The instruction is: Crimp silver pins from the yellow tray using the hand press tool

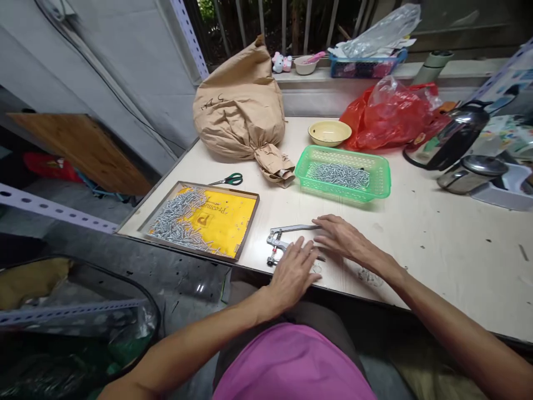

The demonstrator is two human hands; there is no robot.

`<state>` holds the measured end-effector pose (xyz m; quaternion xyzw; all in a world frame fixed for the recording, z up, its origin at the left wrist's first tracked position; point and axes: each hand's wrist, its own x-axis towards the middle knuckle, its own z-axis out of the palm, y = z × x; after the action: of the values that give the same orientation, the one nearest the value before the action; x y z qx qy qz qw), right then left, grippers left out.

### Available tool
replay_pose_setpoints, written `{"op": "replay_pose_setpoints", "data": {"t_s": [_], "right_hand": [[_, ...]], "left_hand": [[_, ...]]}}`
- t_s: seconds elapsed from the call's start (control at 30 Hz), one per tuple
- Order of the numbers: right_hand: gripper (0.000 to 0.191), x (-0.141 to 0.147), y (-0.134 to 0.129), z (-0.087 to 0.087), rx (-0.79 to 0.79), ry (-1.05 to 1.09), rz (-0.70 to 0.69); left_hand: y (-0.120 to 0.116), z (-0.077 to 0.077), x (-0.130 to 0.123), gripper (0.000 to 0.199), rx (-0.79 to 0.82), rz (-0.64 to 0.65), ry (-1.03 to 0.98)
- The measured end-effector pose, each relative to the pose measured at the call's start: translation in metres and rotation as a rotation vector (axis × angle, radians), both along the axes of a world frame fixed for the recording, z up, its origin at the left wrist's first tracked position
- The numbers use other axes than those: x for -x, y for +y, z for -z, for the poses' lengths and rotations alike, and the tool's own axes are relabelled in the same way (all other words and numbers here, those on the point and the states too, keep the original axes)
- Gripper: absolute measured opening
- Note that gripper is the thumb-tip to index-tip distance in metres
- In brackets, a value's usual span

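A small metal hand tool (287,228) with a long lever, a spring and a small red part lies near the table's front edge. My left hand (291,272) lies over the tool's lower part, fingers stretched and covering some of it. At the free end of the lever is my right hand (347,239), fingers extended and the fingertips at or touching the lever. Left of the tool, a shallow tray (246,228) with a yellow lining holds a heap of small silvery metal pins (177,219). More such metal parts (341,175) lie in a green plastic basket (345,194) beyond my hands.
Green-handled scissors (233,179) lie behind the tray. Farther back stand a large brown paper sack (239,105), a yellow bowl (330,133) and a red plastic bag (383,122). A thermos jug (452,136) and a steel lidded pot (470,173) are at the right.
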<state>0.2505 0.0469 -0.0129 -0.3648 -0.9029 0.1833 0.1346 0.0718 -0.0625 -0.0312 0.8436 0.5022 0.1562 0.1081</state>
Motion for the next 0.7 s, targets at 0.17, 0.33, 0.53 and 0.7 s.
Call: {"op": "replay_pose_setpoints", "data": {"t_s": [0.17,0.33,0.53,0.7], "right_hand": [[0.029,0.031,-0.003,-0.010,-0.043,-0.132,0.008],[0.019,0.058,0.014,-0.001,-0.043,-0.388,0.048],[0.020,0.043,0.028,0.021,-0.077,-0.220,-0.018],[0.027,0.019,-0.005,0.046,0.018,0.019,0.005]], "left_hand": [[-0.010,0.008,-0.017,0.057,0.023,-0.011,-0.051],[-0.012,0.004,-0.011,0.051,0.063,0.026,-0.111],[-0.024,0.004,-0.012,0.055,0.055,0.045,-0.180],[-0.035,0.008,-0.010,0.055,0.005,0.084,-0.201]]}}
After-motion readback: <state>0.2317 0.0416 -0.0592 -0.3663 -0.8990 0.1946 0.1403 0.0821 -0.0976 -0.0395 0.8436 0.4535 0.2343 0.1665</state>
